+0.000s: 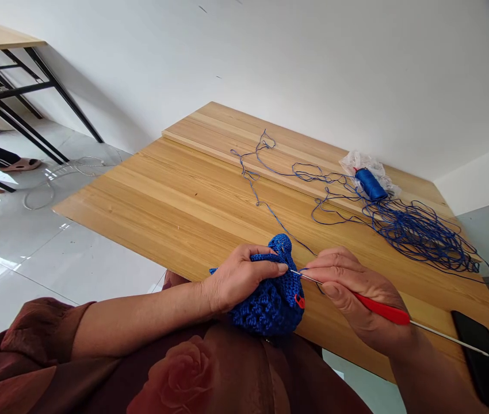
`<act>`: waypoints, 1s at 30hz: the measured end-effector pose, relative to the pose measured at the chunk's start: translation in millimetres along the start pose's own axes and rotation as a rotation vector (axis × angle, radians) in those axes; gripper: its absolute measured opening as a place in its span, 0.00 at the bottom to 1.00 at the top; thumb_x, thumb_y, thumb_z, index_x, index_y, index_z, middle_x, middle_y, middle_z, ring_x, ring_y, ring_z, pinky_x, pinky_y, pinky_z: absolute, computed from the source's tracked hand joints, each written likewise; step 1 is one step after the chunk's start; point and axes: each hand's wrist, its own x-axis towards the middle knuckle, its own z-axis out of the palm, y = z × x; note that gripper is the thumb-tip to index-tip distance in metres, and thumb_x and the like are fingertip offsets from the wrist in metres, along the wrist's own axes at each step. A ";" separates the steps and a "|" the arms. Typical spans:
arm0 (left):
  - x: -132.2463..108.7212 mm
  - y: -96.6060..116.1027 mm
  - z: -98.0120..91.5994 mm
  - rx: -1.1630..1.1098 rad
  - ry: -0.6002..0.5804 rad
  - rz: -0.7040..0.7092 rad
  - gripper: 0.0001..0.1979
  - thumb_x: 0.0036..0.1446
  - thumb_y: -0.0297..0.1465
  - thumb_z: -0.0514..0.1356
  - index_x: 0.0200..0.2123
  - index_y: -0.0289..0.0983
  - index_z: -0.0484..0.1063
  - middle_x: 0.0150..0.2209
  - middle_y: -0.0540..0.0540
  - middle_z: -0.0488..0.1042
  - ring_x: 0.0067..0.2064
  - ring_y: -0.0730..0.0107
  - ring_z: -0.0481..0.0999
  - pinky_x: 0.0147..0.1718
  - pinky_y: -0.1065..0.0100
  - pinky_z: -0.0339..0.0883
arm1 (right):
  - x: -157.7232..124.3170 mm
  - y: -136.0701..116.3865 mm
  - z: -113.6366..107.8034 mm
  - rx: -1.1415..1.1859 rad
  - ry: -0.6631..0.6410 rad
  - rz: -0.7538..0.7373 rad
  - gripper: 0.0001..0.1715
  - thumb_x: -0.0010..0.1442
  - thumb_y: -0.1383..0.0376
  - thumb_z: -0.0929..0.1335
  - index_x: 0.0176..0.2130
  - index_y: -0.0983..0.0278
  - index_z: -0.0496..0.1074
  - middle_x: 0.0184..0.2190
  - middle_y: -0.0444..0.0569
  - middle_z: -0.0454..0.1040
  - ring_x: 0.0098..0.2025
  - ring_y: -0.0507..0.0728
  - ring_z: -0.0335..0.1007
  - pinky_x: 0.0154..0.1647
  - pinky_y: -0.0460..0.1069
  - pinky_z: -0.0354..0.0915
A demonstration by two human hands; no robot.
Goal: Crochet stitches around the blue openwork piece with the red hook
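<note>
Fingers (266, 259) of the left hand (238, 279) wrap blue crochet (270, 307) at table edge (119, 246); right hand (348, 293) pinches red hook (382, 307).

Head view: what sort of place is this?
Probably a bright indoor room, perhaps a home or small workroom: a light wooden table against a white wall, glossy pale floor tiles, and a second table on a black metal frame.
</note>
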 end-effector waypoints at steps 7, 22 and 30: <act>-0.7 -2.3 0.4 -0.085 -0.042 0.025 0.13 0.48 0.38 0.70 0.33 0.35 0.79 0.32 0.45 0.79 0.37 0.62 0.78 0.41 0.63 0.69 | -8.5 -0.7 17.1 0.057 0.149 0.120 0.14 0.71 0.62 0.64 0.45 0.57 0.79 0.40 0.49 0.80 0.46 0.58 0.74 0.49 0.55 0.70; 1.0 -2.6 -0.9 -0.107 -0.040 -0.015 0.14 0.45 0.36 0.71 0.34 0.35 0.77 0.31 0.47 0.78 0.34 0.67 0.75 0.41 0.63 0.68 | -3.6 -0.1 8.5 0.038 0.071 0.062 0.14 0.70 0.59 0.65 0.46 0.56 0.80 0.40 0.49 0.80 0.45 0.59 0.74 0.48 0.57 0.70; 0.1 -6.0 -1.1 -0.040 -0.032 0.007 0.15 0.45 0.36 0.70 0.35 0.35 0.76 0.33 0.45 0.79 0.35 0.65 0.75 0.40 0.63 0.68 | 2.4 4.5 -4.4 -0.019 -0.058 -0.014 0.13 0.67 0.57 0.68 0.49 0.54 0.79 0.41 0.48 0.81 0.48 0.60 0.73 0.51 0.57 0.69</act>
